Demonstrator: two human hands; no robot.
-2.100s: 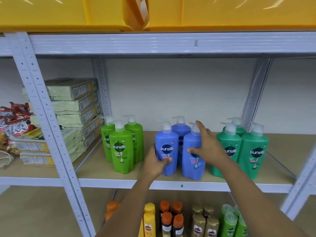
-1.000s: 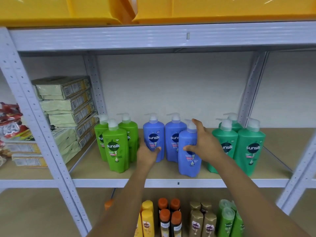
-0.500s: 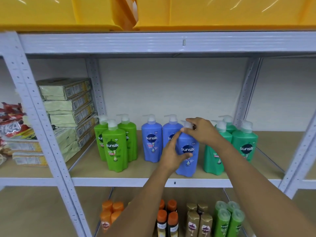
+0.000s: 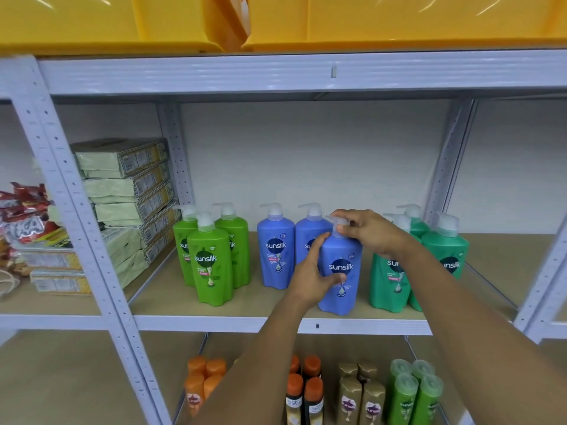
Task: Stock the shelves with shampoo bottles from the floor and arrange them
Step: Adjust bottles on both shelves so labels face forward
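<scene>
On the middle shelf stand pump shampoo bottles in three colour groups. The front blue bottle stands upright near the shelf's front edge. My left hand grips its body from the left, thumb across the label. My right hand pinches its white pump head from above. Two more blue bottles stand behind and to the left. Three light green bottles are further left, and dark green bottles stand to the right, partly behind my right forearm.
Stacked pale green packs fill the left bay beside red snack bags. Yellow bins sit on the top shelf. The lower shelf holds small orange, gold and green bottles. White uprights frame the bays.
The two rear blue bottles were set side by side at the back. My left hand moved from the left blue bottle to the front one, and my right hand rose to its pump.
</scene>
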